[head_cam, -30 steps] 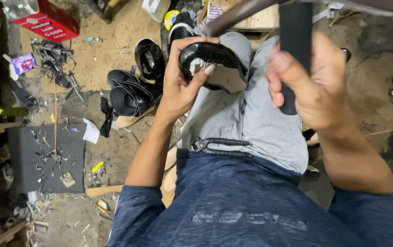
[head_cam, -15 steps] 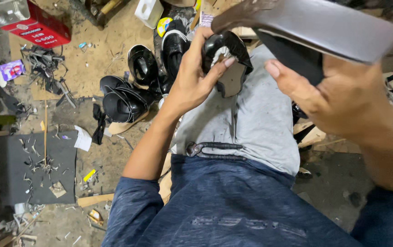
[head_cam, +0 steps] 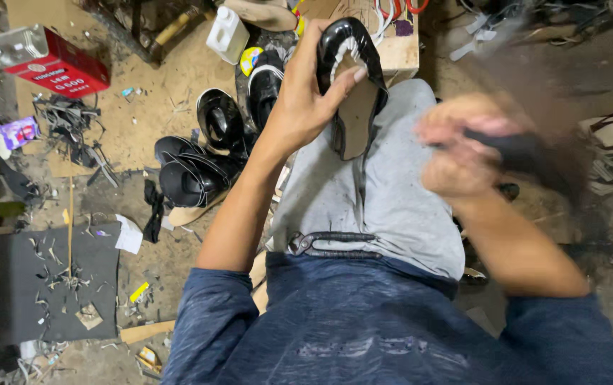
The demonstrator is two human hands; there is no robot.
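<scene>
My left hand (head_cam: 306, 100) grips a glossy black shoe upper (head_cam: 349, 50) on its last, sole side up, with a tan insole showing, propped on my grey-trousered knee (head_cam: 385, 192). My right hand (head_cam: 463, 153) is blurred by motion and closed around the dark handle of a broad dark tool (head_cam: 534, 157), just right of the shoe. A pair of pincers (head_cam: 331, 244) lies across my lap near my blue shirt.
Several black shoe uppers (head_cam: 196, 167) are piled on the floor to the left. A red tin (head_cam: 53, 64), a white bottle (head_cam: 227, 34), a dark mat (head_cam: 53, 278) with scraps and a wooden bench (head_cam: 392, 50) surround me.
My right hand has swung the dark tool down from high on the right toward the shoe. My left hand has turned the shoe more upright on my knee.
</scene>
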